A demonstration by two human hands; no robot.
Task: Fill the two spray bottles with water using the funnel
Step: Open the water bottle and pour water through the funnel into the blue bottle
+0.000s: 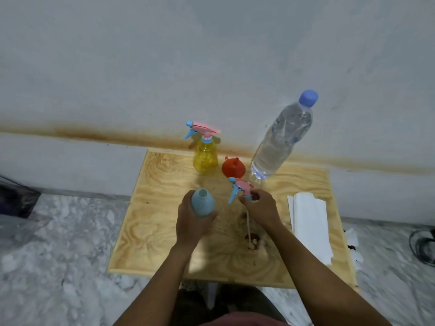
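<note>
Grasping the open blue spray bottle upright in the left grip, fingers curled round its body. Pinching the detached pink-and-blue spray head in the right grip, just beside the bottle, with its thin tube hanging down toward the desk. Farther back on the desk: yellow spray bottle with head on, red funnel just beside it, capped water bottle to the right. White paper lying near the right edge.
</note>
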